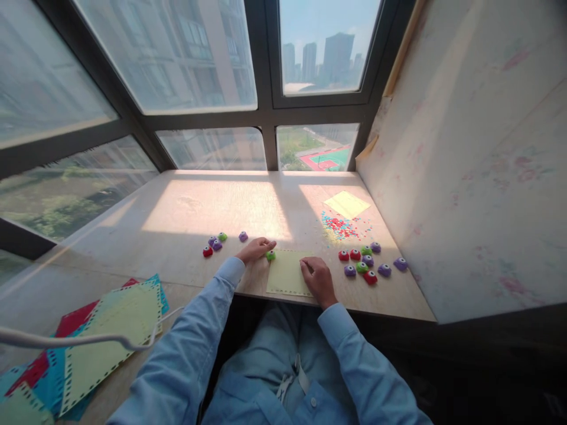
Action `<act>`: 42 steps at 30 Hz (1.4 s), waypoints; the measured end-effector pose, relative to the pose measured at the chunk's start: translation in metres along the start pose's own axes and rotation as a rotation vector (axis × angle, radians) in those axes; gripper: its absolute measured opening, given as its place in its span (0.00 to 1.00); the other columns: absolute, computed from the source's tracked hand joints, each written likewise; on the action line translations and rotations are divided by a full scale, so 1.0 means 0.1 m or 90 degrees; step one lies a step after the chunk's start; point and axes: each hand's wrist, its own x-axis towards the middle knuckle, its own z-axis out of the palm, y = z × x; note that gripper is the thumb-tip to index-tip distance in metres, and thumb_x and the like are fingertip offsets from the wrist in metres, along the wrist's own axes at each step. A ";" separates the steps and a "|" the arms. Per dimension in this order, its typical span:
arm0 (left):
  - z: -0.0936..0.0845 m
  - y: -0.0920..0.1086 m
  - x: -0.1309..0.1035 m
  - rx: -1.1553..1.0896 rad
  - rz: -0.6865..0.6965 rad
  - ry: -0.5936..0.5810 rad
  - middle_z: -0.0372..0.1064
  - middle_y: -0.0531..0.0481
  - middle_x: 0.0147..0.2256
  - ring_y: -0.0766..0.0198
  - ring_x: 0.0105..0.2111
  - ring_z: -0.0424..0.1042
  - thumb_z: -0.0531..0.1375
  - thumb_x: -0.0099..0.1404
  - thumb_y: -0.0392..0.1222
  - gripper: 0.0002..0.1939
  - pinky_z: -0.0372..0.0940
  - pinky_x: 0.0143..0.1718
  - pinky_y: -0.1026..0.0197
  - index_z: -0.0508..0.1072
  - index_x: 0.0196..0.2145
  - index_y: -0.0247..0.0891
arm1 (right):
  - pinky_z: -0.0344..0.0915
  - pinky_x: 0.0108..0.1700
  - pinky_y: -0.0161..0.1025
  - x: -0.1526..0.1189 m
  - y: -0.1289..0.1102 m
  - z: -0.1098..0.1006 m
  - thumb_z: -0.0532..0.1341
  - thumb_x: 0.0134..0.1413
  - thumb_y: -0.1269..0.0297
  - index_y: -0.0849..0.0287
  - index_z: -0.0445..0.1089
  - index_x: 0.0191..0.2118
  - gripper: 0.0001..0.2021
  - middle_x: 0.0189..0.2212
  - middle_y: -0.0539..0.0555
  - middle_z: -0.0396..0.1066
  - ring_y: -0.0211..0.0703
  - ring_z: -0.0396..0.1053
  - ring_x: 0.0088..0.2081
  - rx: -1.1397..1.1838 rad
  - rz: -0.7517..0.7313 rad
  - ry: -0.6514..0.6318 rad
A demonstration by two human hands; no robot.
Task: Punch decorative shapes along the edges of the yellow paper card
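A pale yellow sheet of paper [287, 273] lies in front of me at the table's near edge, with small holes punched along its bottom edge. At its upper left corner sits a green craft punch [270, 255] with a white and black eye-like top. My left hand [256, 250] is just above and beside that punch, fingers stretched to the right; whether it touches the punch I cannot tell. My right hand [318, 277] rests closed on the sheet's right side, its fingers curled in, and what they hold, if anything, is hidden.
Several red, green and purple punches [371, 277] stand on the right, more punches [217, 244] on the left. Behind lie colourful paper bits [339, 225] and a yellow sheet [348, 204]. Punched coloured sheets [115, 319] and a white cable [88, 339] are at lower left.
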 end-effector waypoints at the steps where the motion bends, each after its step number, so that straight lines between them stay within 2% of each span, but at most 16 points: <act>1: 0.00 0.00 -0.04 -0.014 0.013 0.014 0.63 0.53 0.24 0.67 0.24 0.61 0.65 0.47 0.64 0.28 0.55 0.27 0.63 0.72 0.33 0.35 | 0.66 0.46 0.47 0.00 0.00 0.00 0.55 0.60 0.63 0.58 0.75 0.33 0.11 0.34 0.59 0.76 0.50 0.71 0.39 -0.003 -0.004 -0.002; 3: 0.01 -0.02 -0.12 -0.035 0.037 0.053 0.64 0.53 0.26 0.66 0.26 0.62 0.70 0.40 0.60 0.31 0.58 0.29 0.63 0.75 0.36 0.34 | 0.66 0.46 0.46 0.00 0.00 0.00 0.55 0.60 0.64 0.59 0.75 0.33 0.11 0.34 0.59 0.76 0.50 0.71 0.39 -0.007 -0.010 -0.002; 5: 0.04 -0.04 -0.19 -0.051 0.053 0.100 0.65 0.51 0.29 0.65 0.29 0.63 0.71 0.37 0.57 0.29 0.60 0.32 0.61 0.76 0.33 0.34 | 0.65 0.45 0.47 0.00 0.01 0.00 0.55 0.59 0.64 0.59 0.75 0.33 0.12 0.34 0.59 0.76 0.50 0.71 0.39 -0.008 -0.013 0.002; 8: 0.08 -0.08 -0.26 -0.091 0.059 0.163 0.68 0.47 0.31 0.63 0.32 0.66 0.69 0.42 0.60 0.27 0.63 0.35 0.59 0.75 0.30 0.33 | 0.66 0.45 0.47 0.01 0.02 0.01 0.55 0.59 0.64 0.59 0.75 0.33 0.12 0.33 0.59 0.76 0.50 0.71 0.39 -0.004 -0.014 0.013; 11: 0.07 -0.09 -0.31 -0.149 0.056 0.216 0.71 0.46 0.33 0.63 0.34 0.68 0.63 0.52 0.64 0.27 0.65 0.36 0.60 0.74 0.33 0.34 | 0.67 0.45 0.47 0.01 0.01 0.00 0.55 0.59 0.63 0.59 0.75 0.33 0.12 0.33 0.59 0.76 0.49 0.72 0.38 0.006 -0.014 0.031; 13: 0.04 -0.08 -0.35 -0.183 0.047 0.257 0.71 0.45 0.35 0.64 0.34 0.69 0.58 0.57 0.65 0.28 0.65 0.34 0.62 0.73 0.36 0.34 | 0.67 0.47 0.47 0.01 -0.03 -0.04 0.55 0.61 0.62 0.60 0.75 0.35 0.12 0.35 0.60 0.76 0.48 0.72 0.41 0.023 -0.019 0.068; 16: 0.05 0.00 -0.43 -0.212 0.021 0.329 0.70 0.45 0.36 0.64 0.33 0.70 0.59 0.58 0.65 0.28 0.64 0.28 0.65 0.70 0.37 0.33 | 0.67 0.50 0.47 0.00 -0.09 -0.10 0.55 0.62 0.61 0.60 0.74 0.37 0.12 0.39 0.60 0.76 0.47 0.72 0.44 0.084 -0.041 0.140; 18: 0.14 0.11 -0.51 -0.217 0.014 0.371 0.69 0.45 0.35 0.64 0.31 0.70 0.62 0.56 0.64 0.28 0.64 0.26 0.65 0.68 0.36 0.34 | 0.68 0.49 0.46 -0.01 -0.12 -0.13 0.57 0.62 0.60 0.60 0.74 0.36 0.12 0.37 0.59 0.76 0.46 0.72 0.43 0.128 -0.032 0.157; 21: 0.41 0.33 -0.66 -0.200 0.059 0.397 0.69 0.47 0.33 0.62 0.31 0.71 0.64 0.56 0.62 0.25 0.68 0.26 0.63 0.69 0.35 0.35 | 0.71 0.41 0.44 -0.08 -0.19 -0.15 0.58 0.61 0.55 0.60 0.75 0.37 0.14 0.36 0.58 0.76 0.46 0.73 0.39 0.204 0.057 0.108; 24: 0.72 0.52 -0.77 -0.143 0.162 0.369 0.69 0.47 0.33 0.62 0.33 0.71 0.66 0.57 0.56 0.19 0.71 0.30 0.61 0.70 0.31 0.37 | 0.72 0.35 0.42 -0.19 -0.33 -0.14 0.59 0.60 0.51 0.61 0.76 0.41 0.18 0.38 0.58 0.77 0.45 0.74 0.34 0.305 0.169 0.043; 26: 0.87 0.59 -0.82 -0.116 0.228 0.334 0.68 0.47 0.34 0.63 0.33 0.71 0.66 0.59 0.52 0.15 0.72 0.33 0.59 0.70 0.31 0.38 | 0.74 0.41 0.46 -0.26 -0.46 -0.13 0.59 0.60 0.50 0.60 0.76 0.45 0.19 0.42 0.59 0.77 0.46 0.75 0.36 0.344 0.219 0.043; 28: 0.95 0.60 -0.84 -0.092 0.262 0.339 0.68 0.46 0.35 0.62 0.34 0.71 0.64 0.62 0.48 0.11 0.72 0.35 0.57 0.71 0.32 0.38 | 0.72 0.49 0.50 -0.30 -0.57 -0.12 0.60 0.60 0.50 0.58 0.76 0.47 0.19 0.45 0.58 0.77 0.50 0.75 0.44 0.365 0.239 0.054; 32: 1.00 0.53 -0.85 -0.039 0.302 0.338 0.69 0.45 0.37 0.59 0.38 0.71 0.60 0.64 0.42 0.04 0.71 0.40 0.54 0.71 0.35 0.40 | 0.72 0.51 0.49 -0.29 -0.67 -0.07 0.64 0.55 0.49 0.59 0.77 0.43 0.18 0.43 0.58 0.77 0.51 0.75 0.46 0.437 0.287 0.073; 36: 1.03 0.52 -0.90 -0.052 0.330 0.298 0.71 0.44 0.40 0.58 0.41 0.72 0.60 0.65 0.40 0.05 0.72 0.42 0.53 0.74 0.39 0.40 | 0.73 0.47 0.47 -0.24 -0.61 -0.09 0.67 0.51 0.49 0.61 0.76 0.43 0.20 0.41 0.58 0.77 0.50 0.75 0.43 0.497 0.338 0.104; 40: 0.99 0.58 -0.95 -0.064 0.366 0.147 0.73 0.44 0.43 0.57 0.44 0.73 0.60 0.65 0.39 0.10 0.70 0.47 0.51 0.75 0.44 0.41 | 0.74 0.42 0.46 -0.17 -0.47 -0.20 0.70 0.47 0.50 0.62 0.75 0.41 0.21 0.36 0.57 0.77 0.47 0.75 0.37 0.432 0.333 0.127; 42: 0.91 0.59 -0.90 -0.107 0.339 0.073 0.74 0.44 0.43 0.57 0.43 0.74 0.60 0.65 0.41 0.12 0.71 0.46 0.51 0.75 0.45 0.41 | 0.74 0.40 0.47 -0.11 -0.38 -0.29 0.70 0.46 0.49 0.62 0.75 0.42 0.22 0.35 0.57 0.77 0.47 0.75 0.35 0.405 0.321 0.107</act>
